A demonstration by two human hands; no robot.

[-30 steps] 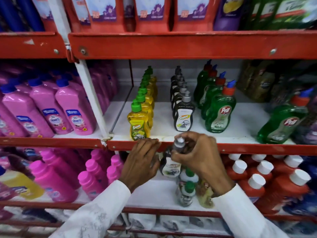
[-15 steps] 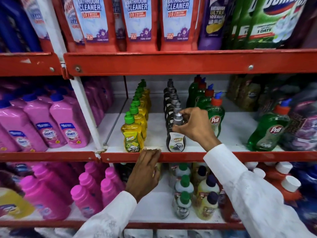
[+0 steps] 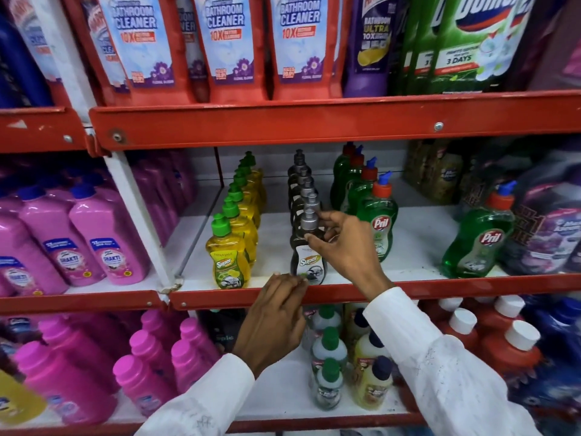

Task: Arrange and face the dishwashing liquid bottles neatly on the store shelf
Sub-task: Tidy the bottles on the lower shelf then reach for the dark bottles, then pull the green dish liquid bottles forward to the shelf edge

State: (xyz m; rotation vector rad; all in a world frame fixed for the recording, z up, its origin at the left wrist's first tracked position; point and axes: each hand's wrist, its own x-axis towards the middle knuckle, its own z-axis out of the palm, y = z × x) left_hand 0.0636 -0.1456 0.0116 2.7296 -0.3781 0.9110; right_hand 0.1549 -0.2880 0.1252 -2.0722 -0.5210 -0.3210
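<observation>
On the middle shelf [image 3: 408, 287] stand three rows of dish liquid: yellow bottles with green caps [image 3: 229, 258], dark grey bottles with silver caps [image 3: 308, 262] and green Pril bottles [image 3: 381, 228]. My right hand [image 3: 341, 243] grips the neck of the front grey bottle, which stands upright at the shelf's front edge, label facing out. My left hand [image 3: 276, 319] rests with its fingertips on the red shelf lip just below that bottle, holding nothing.
A lone green Pril bottle [image 3: 478, 243] leans at the right beside purple pouches [image 3: 550, 228]. Pink bottles [image 3: 107, 237] fill the left bay. Bathroom cleaner pouches [image 3: 226, 42] hang above. Small bottles [image 3: 330, 350] and red bottles [image 3: 509, 344] stand on the shelf below.
The grey bottle, held in both hands below the shelf a second ago, now stands at the front of the grey row. My left hand moved onto the shelf lip.
</observation>
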